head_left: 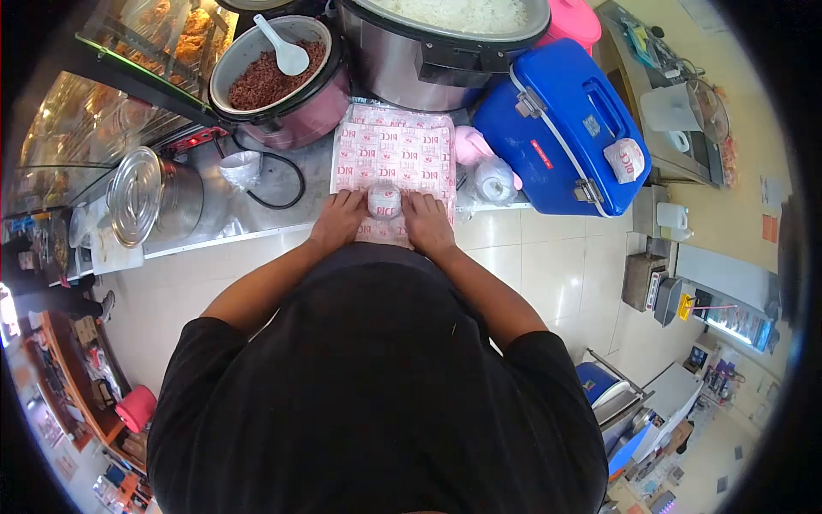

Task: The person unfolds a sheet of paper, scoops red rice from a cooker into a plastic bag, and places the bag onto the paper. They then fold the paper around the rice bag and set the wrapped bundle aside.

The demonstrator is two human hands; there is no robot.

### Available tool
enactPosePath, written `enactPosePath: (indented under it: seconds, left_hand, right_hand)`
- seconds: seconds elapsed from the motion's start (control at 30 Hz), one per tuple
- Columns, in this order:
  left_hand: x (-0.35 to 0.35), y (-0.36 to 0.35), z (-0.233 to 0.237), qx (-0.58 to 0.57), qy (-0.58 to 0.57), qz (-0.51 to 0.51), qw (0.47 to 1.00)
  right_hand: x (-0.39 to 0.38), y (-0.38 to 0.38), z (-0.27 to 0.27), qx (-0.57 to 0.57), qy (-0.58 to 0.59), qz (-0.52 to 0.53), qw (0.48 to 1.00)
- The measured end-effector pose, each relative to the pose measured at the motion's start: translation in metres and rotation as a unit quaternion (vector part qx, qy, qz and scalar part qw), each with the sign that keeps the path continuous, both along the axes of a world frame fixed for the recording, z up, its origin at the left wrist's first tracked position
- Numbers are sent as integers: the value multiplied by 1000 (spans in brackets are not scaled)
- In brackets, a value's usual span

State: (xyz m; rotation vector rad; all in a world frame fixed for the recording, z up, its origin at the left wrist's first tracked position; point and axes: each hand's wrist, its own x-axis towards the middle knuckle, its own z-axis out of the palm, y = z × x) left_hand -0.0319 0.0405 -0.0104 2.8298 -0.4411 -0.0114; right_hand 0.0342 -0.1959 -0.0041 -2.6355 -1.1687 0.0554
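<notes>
A stack of white wrapping paper [398,150], printed with red RICE lettering, lies on the metal counter in front of me. On its near part sits a small round bundle [384,200], whitish, with the word RICE showing on its near side. My left hand [341,218] is at the bundle's left, its fingers curled down on the paper. Mirroring it on the right, my right hand [428,224] has its fingers curled at the paper too. Both hands look closed on the wrapper's side edges; the fingertips are partly hidden.
Behind the paper stand a cooker of reddish-brown rice [272,81] with a white scoop [289,58] and a larger cooker of white rice [445,51]. A blue cooler box [556,128] carries a wrapped bundle [624,161]. A lidded steel pot [154,197] stands left.
</notes>
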Motion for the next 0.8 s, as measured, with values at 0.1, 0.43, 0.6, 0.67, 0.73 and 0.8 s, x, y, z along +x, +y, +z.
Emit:
enactPosePath:
  seconds: [0.1,0.43,0.6,0.67,0.73,0.8]
  left_hand:
    - [19,8,-7,-16,127,-35,991]
    - [94,11,4,-260,140,-97,950]
    - [71,-13,26,-501,227,15,835]
    - [68,-23,42,-554,177,15,813]
    - [67,-30,61,-524,65,-18,849]
    - [73,-45,87,-557,-3,-57,829]
  right_hand:
    - [3,5,-3,-53,34,17,998]
    - [10,4,2,111,162,-40,980]
    - [9,11,35,450,401,-152,783]
    - [13,14,49,466,416,-210,752]
    - [13,15,73,571,531,-194,596]
    - [17,8,90,620,623,-158,450]
